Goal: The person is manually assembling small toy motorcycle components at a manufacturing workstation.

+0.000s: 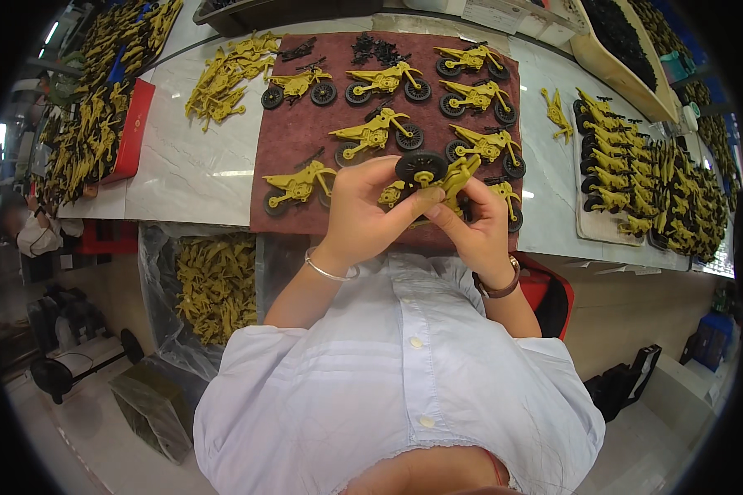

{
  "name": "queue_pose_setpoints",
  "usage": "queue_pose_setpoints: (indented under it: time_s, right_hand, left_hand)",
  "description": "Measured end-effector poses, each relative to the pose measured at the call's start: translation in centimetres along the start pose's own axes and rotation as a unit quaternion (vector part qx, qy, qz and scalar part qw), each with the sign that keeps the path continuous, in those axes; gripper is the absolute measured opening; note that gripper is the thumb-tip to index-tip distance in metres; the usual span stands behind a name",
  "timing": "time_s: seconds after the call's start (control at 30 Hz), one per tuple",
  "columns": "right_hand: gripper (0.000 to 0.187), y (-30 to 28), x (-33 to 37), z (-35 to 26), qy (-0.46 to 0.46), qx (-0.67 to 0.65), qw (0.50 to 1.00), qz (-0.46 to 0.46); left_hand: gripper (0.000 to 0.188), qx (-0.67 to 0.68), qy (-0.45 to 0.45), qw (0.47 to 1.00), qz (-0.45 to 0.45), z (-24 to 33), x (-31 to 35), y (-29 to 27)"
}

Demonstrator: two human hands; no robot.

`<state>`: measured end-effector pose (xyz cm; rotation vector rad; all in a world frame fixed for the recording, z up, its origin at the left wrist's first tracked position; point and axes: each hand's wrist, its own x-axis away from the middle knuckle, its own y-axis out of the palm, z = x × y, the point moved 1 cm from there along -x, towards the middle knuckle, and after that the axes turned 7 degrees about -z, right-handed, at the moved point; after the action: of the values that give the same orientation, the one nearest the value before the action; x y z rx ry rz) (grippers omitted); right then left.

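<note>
A red box (134,139) is standing far left on the pale tabletop (191,165), whose surface is stretching from there to a pile of yellow parts (231,76). A plastic-lined bin (161,285) is sitting below the front edge. A maroon mat (293,132) is starting just right of the pile, its motorbikes (380,80) leaving narrow gaps. Over its near edge, the left hand (367,206) is pinching a yellow toy motorbike (456,177) near its black wheel (421,167); the right hand (483,227) is closing around the body, some fingers hidden. Rightward, pale tabletop is separating the mat from a white tray (584,223) of packed bikes.
</note>
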<state>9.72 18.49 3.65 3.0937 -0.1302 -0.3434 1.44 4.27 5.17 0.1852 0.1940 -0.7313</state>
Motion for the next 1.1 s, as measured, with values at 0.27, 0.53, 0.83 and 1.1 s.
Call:
queue_pose_setpoints:
  time_s: [0.27, 0.53, 0.83, 1.1]
  right_hand:
    - [0.026, -0.2, -0.1, -0.9, -0.006, 0.029, 1.000, -0.003]
    - [0.029, -0.4, 0.0, -0.2, -0.068, 0.134, 0.987, -0.052]
    - [0.028, -0.2, 0.2, -0.6, -0.052, 0.126, 0.989, -0.060]
    - [0.044, -1.2, -0.1, -0.4, 0.002, -0.105, 0.994, 0.016]
  left_hand:
    - [0.026, -0.004, 0.002, 1.000, -0.008, 1.2, -0.2, 0.6]
    - [0.026, -0.106, 0.105, 0.988, -0.035, 1.9, 0.0, 0.8]
    - [0.023, -0.131, 0.157, 0.978, -0.028, 1.7, 0.0, 0.6]
    - [0.031, 0.214, -0.021, 0.976, 0.044, -0.3, 0.4, -1.5]
